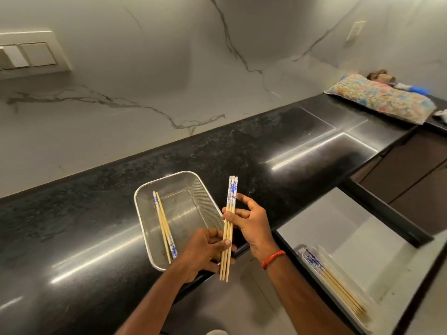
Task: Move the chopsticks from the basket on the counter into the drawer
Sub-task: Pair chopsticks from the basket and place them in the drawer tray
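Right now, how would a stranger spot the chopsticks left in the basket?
On the black counter sits a metal mesh basket. Two chopsticks lie loose along its left side, pointing opposite ways; unlike the held bundle beside it, nothing touches them.

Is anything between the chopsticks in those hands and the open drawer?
Nothing visible. The three wooden chopsticks with blue-patterned tops, gripped by the left hand and right hand, hang over the edge of the black counter; the open white drawer lies uncovered to their right.

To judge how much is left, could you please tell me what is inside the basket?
Two chopsticks lie inside the basket, blue ends opposite. Its near right corner is hidden by the left hand gripping other chopsticks.
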